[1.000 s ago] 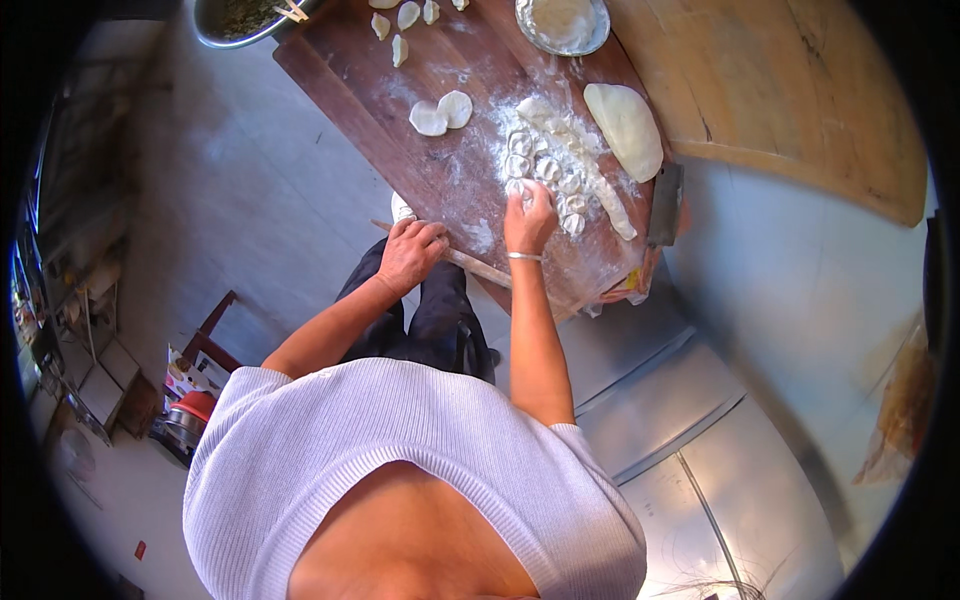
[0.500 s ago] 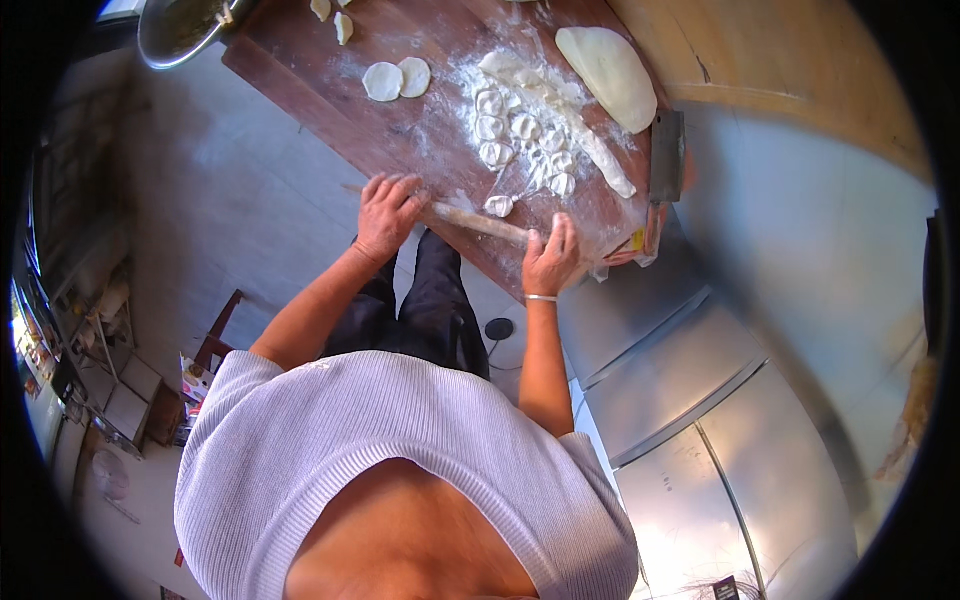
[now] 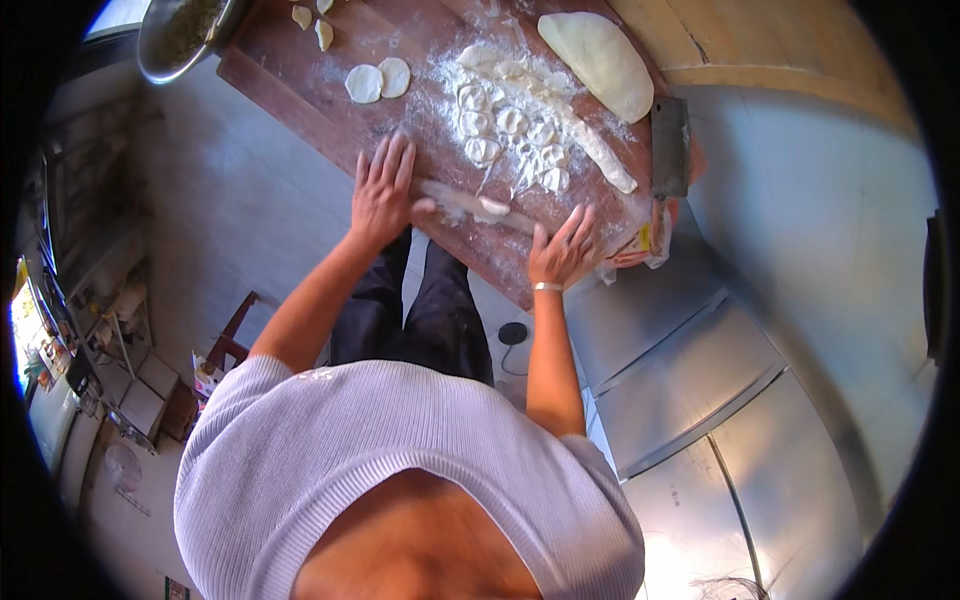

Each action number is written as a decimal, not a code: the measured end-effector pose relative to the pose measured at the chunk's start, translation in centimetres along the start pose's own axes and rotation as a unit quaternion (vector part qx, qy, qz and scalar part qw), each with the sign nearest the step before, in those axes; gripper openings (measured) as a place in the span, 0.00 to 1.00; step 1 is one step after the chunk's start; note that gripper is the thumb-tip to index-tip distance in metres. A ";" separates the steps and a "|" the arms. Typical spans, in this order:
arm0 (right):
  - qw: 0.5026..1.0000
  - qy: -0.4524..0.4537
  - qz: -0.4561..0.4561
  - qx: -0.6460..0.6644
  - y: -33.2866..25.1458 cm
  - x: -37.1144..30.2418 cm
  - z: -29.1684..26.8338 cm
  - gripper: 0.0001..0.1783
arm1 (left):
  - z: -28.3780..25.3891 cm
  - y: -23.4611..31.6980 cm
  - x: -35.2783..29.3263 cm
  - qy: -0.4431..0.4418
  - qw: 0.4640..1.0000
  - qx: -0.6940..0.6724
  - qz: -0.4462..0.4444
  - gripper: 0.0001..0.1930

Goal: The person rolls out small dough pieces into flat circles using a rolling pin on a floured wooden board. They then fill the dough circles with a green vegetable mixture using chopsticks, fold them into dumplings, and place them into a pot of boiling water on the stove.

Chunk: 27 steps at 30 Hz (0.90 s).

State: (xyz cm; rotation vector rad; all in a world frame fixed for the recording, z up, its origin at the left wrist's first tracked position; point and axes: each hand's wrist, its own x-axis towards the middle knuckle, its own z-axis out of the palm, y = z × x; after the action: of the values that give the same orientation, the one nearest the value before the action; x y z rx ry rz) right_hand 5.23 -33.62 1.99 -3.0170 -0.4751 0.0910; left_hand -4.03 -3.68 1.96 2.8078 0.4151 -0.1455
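A flour-dusted wooden rolling pin [image 3: 450, 200] lies along the near edge of the brown board [image 3: 320, 110], blurred by motion. My left hand [image 3: 380, 200] presses on its left end with fingers stretched out and thumb spread. My right hand [image 3: 563, 250] rests flat over its right end, fingers also extended. Against the pin's far side, between my hands, is a small dough piece [image 3: 493, 206]. Beyond it, several floured dough pieces [image 3: 481, 123] sit beside a dough rope [image 3: 600, 155]. Two round dough wrappers [image 3: 379, 79] overlap or touch farther left.
A large dough slab [image 3: 600, 66] lies at the far right, with a cleaver [image 3: 670, 148] at the board's right edge. Below that is a plastic bag [image 3: 640, 245]. A metal bowl [image 3: 160, 65] stands far left near small folded dough pieces [image 3: 324, 35]. Steel cabinet [image 3: 680, 390] at right.
My fingers have uncurled from the rolling pin and stretched out flat over it. The pin has moved slightly away from me, up to the small dough piece.
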 end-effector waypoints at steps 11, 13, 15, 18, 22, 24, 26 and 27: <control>0.999 0.014 0.004 0.050 0.2 1.1 -1.4 0.46 | 0.4 0.4 -0.2 0.019 1.000 0.016 -0.005 0.52; 0.991 0.083 0.010 0.104 -0.2 4.8 -0.7 0.44 | 0.2 0.6 3.7 0.057 0.998 0.019 -0.029 0.52; 0.995 0.051 0.024 0.085 -0.2 3.9 -0.7 0.43 | -1.0 1.6 4.6 0.061 0.997 0.011 -0.050 0.49; 0.995 0.054 0.011 0.080 -0.2 0.2 0.7 0.40 | -0.9 1.2 0.7 0.008 1.000 0.000 0.017 0.44; 0.970 0.026 -0.067 0.231 -1.1 -0.8 0.6 0.30 | -0.1 0.3 -0.3 0.019 0.995 -0.021 0.093 0.24; 0.923 -0.083 -0.130 0.351 -2.6 0.8 -0.7 0.29 | -0.8 0.6 0.5 0.017 0.993 -0.077 0.091 0.16; 0.925 -0.122 -0.191 0.305 -4.0 2.2 -1.4 0.24 | -1.6 0.6 1.0 -0.013 0.992 -0.087 0.092 0.16; 0.923 -0.140 -0.222 0.281 -4.5 2.7 -1.4 0.22 | -1.6 0.6 1.0 -0.013 0.992 -0.080 0.098 0.15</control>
State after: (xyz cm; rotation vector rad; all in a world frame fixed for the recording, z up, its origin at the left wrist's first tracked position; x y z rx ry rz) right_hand 6.50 -28.62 3.71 -2.2799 -0.9559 0.5300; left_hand -2.76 -3.49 3.48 2.6662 0.1354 -0.1008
